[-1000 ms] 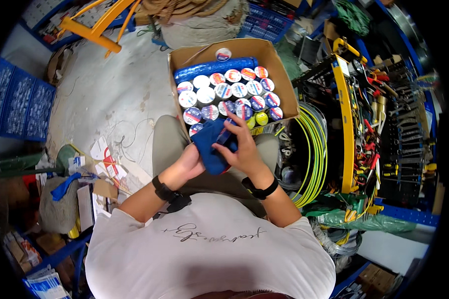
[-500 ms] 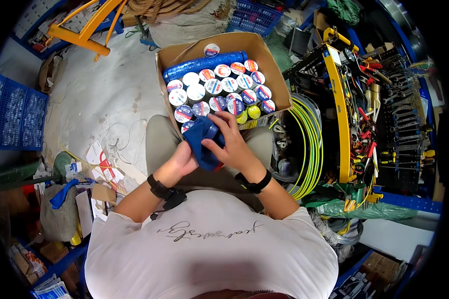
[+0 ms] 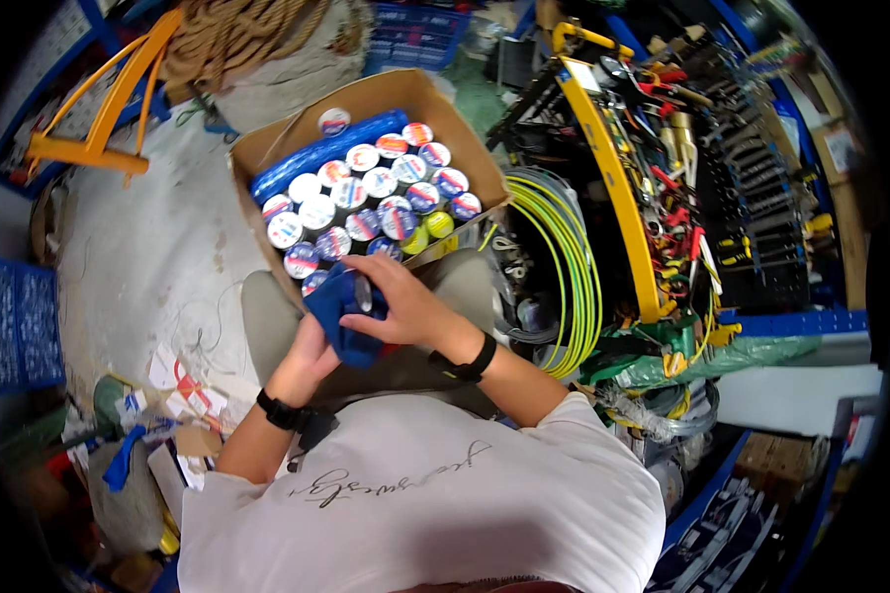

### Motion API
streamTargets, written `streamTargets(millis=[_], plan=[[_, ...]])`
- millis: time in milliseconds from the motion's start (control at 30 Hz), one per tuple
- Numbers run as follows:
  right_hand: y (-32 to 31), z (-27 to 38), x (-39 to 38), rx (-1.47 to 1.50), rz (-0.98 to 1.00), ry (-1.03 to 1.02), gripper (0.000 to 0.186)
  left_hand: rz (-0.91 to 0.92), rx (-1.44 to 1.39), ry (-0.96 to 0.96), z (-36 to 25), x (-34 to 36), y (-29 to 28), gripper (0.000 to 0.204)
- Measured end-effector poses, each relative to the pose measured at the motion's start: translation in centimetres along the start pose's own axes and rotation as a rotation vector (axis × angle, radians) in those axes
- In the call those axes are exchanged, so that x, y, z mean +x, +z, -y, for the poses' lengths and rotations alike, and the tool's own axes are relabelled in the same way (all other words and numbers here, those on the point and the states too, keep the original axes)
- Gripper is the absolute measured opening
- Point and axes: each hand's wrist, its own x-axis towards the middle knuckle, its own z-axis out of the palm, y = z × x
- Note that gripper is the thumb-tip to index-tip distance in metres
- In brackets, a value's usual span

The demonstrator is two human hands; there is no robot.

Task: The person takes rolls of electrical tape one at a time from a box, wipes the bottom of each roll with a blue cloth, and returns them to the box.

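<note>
Over my lap, my left hand (image 3: 311,350) is closed round a dark blue cloth (image 3: 334,314), gripping it from below. My right hand (image 3: 405,306) has its fingers and thumb curled about a small dark blue roll (image 3: 362,293), likely tape, pressed against the cloth. Part of the roll is hidden by the fingers and cloth. Just beyond my hands stands an open cardboard box (image 3: 470,148). Rows of tape rolls (image 3: 316,211) fill it, most with round white, red and blue labels. Two yellow rolls (image 3: 439,224) sit at its near right corner.
A long blue wrapped bundle (image 3: 331,153) lies along the box's far side. To the right are coiled yellow-green cable (image 3: 585,287), a yellow-framed tool rack (image 3: 611,188) and hanging wrenches (image 3: 747,178). Paper scraps (image 3: 193,381) litter the floor at left. A blue crate (image 3: 15,321) stands far left.
The whole view has swung, so the box and my hands appear further left and slightly lower. Both hands keep their hold on the cloth and roll, with little change in grip.
</note>
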Motion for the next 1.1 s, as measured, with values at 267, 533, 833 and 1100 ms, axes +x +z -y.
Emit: streamTargets(millis=[267, 533, 833, 1100], plan=[[-0.3, 0.1, 0.0, -0.062, 0.043, -0.066, 0.062, 0.023, 0.045, 0.04, -0.1, 0.4, -0.7, 0.034], [-0.8, -0.6, 0.7, -0.103, 0.16, -0.049, 0.054, 0.054, 0.059, 0.028, -0.2, -0.4, 0.7, 0.036], [-0.7, -0.7, 1.3, 0.041, 0.177, -0.055, 0.053, 0.085, 0.04, 0.017, -0.2, 0.0, -0.4, 0.039], [-0.8, -0.7, 3.1, 0.031, 0.204, 0.009, 0.04, 0.024, 0.005, 0.075, -0.1, 0.4, -0.9, 0.038]])
